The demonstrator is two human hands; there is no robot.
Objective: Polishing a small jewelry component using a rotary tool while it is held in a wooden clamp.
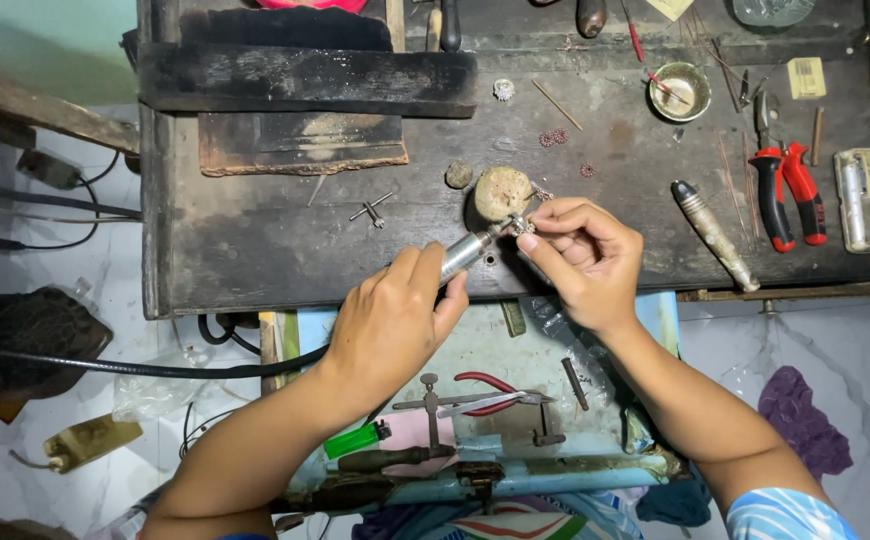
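Silver rotary handpiece [463,253] tilted up-right, tip at small sparkly ring [526,226] (pinched) — over bench edge

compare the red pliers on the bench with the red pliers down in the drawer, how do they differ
The bench pliers have thick red and black grips; the drawer pliers have thin plain red handles. The bench pliers lie with handles toward the person and jaws pointing away; the drawer pliers lie sideways. The bench pliers lie right of both hands, the drawer pliers beneath them. Both lie untouched, with handles spread.
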